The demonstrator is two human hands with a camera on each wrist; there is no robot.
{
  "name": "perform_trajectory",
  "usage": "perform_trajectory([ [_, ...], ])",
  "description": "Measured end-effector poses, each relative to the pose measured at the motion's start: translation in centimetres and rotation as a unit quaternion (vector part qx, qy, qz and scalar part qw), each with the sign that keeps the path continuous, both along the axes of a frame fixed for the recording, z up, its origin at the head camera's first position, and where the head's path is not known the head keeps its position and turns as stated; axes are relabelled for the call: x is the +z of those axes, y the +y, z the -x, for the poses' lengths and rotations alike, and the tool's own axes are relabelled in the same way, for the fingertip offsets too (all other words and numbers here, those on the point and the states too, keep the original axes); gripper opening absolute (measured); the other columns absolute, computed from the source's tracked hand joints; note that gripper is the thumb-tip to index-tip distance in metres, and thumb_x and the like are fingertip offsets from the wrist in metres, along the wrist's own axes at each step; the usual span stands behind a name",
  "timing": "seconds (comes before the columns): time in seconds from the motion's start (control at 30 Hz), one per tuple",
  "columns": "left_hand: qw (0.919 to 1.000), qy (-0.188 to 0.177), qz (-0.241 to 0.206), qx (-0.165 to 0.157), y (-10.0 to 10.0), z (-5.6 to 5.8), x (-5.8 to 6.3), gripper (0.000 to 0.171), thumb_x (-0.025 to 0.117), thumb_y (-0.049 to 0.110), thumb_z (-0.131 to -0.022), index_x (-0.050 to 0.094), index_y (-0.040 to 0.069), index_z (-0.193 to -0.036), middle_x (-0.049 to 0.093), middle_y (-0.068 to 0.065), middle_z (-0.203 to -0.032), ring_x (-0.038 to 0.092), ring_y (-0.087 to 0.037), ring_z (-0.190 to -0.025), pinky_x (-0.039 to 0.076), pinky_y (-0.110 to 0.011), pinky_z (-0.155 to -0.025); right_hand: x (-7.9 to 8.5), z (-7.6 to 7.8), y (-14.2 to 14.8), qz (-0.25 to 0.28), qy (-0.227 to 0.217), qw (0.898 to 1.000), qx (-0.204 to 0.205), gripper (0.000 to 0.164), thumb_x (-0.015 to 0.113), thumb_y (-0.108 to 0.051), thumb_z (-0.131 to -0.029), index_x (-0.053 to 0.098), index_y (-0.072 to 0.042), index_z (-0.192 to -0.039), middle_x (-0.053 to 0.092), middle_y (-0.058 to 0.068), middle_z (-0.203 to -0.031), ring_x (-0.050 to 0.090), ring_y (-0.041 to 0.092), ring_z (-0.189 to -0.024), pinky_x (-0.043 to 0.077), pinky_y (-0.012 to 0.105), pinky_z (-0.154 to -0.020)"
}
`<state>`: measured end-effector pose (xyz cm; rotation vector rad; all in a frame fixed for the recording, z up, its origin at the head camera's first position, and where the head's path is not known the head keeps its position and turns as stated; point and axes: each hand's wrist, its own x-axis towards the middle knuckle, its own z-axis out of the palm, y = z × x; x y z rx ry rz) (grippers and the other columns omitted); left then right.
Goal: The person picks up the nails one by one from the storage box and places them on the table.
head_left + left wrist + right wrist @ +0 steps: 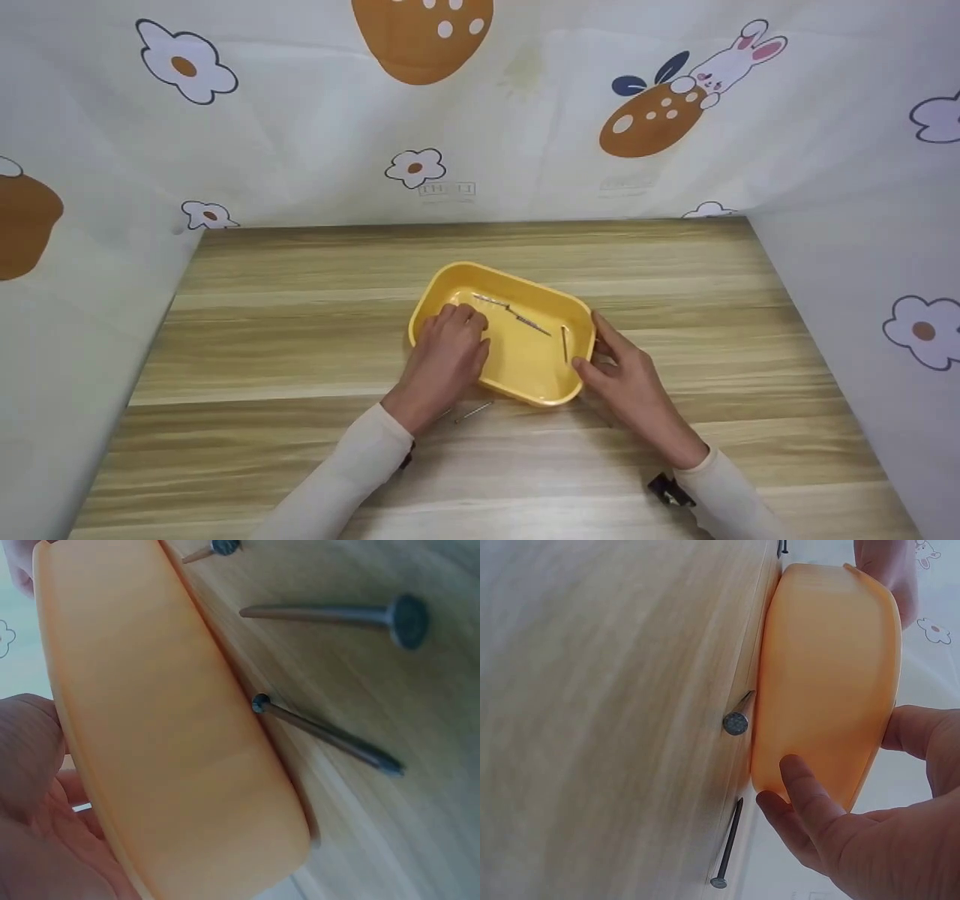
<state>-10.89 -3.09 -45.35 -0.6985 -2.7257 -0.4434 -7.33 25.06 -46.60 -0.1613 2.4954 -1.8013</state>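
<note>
A yellow plastic tray (pixel 517 364) sits at an angle on the table. Several thin metal nails lie inside, among them a nail (pixel 565 345) near the right end and a nail (pixel 534 325) towards the back wall. My left hand (pixel 448 349) reaches over the near left rim with bent fingers down in the tray; what its fingertips hold is hidden. My right hand (pixel 626 375) grips the tray's right end, thumb at the rim and fingers against the outer wall (pixel 832 675). Outside, by the near wall, lie more nails, such as this nail (pixel 330 736) and another nail (pixel 322 615).
The wood-grain table (pixel 300 300) is bounded by a pale printed cloth (pixel 300 135) at the back and sides. From the right wrist, a nail (pixel 736 721) lies close to the tray wall, with another nail (pixel 727 844) further along.
</note>
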Motion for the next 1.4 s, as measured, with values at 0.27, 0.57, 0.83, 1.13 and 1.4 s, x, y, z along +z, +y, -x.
perform_trajectory([
  [0.27, 0.9999, 0.015, -0.001, -0.002, 0.3, 0.7, 0.0, 0.011, 0.079, 0.013, -0.1, 0.075, 0.004, -0.105, 0.072, -0.011, -0.105, 0.068, -0.032, -0.103, 0.057, -0.046, -0.076, 0.0, 0.0, 0.0, 0.002, -0.002, 1.0, 0.0, 0.083, 0.075, 0.001, -0.101, 0.027, 0.007, -0.169, 0.05, 0.03, -0.162, 0.063, 0.042, -0.138, 0.058, 0.031, -0.101],
  [0.57, 0.9989, 0.039, 0.024, -0.009, 0.9, 1.6, -0.2, 0.013, 0.082, 0.013, -0.097, 0.073, 0.005, -0.099, 0.07, -0.011, -0.1, 0.068, -0.032, -0.097, 0.059, -0.046, -0.076, 0.0, -0.1, 0.0, 0.01, -0.003, 1.0, 0.003, 0.082, 0.075, 0.001, -0.102, 0.028, 0.006, -0.169, 0.042, 0.028, -0.169, 0.061, 0.042, -0.141, 0.058, 0.031, -0.102],
  [0.83, 0.9996, 0.005, 0.021, -0.017, 1.9, 2.0, 0.0, 0.011, 0.079, 0.012, -0.099, 0.076, 0.002, -0.104, 0.072, -0.012, -0.102, 0.068, -0.034, -0.098, 0.059, -0.049, -0.08, 0.0, -0.1, -0.1, 0.015, 0.002, 1.0, 0.003, 0.082, 0.075, 0.001, -0.101, 0.028, 0.007, -0.168, 0.043, 0.029, -0.168, 0.062, 0.043, -0.139, 0.059, 0.031, -0.102],
  [1.13, 0.9983, 0.034, 0.045, -0.015, 2.8, 2.6, 0.0, 0.011, 0.079, 0.014, -0.099, 0.075, 0.004, -0.1, 0.071, -0.012, -0.098, 0.069, -0.032, -0.094, 0.059, -0.046, -0.074, -0.1, 0.1, 0.0, 0.004, -0.004, 1.0, 0.001, 0.083, 0.075, 0.001, -0.101, 0.027, 0.007, -0.169, 0.045, 0.029, -0.166, 0.062, 0.042, -0.14, 0.059, 0.031, -0.101],
  [1.4, 0.9977, 0.026, 0.062, -0.014, 3.4, 3.1, -0.2, 0.011, 0.075, 0.015, -0.101, 0.075, 0.005, -0.102, 0.072, -0.012, -0.102, 0.07, -0.032, -0.099, 0.059, -0.047, -0.077, -0.1, 0.0, 0.0, 0.004, -0.011, 1.0, -0.001, 0.084, 0.075, 0.0, -0.101, 0.027, 0.005, -0.169, 0.046, 0.028, -0.166, 0.062, 0.042, -0.14, 0.058, 0.031, -0.101],
])
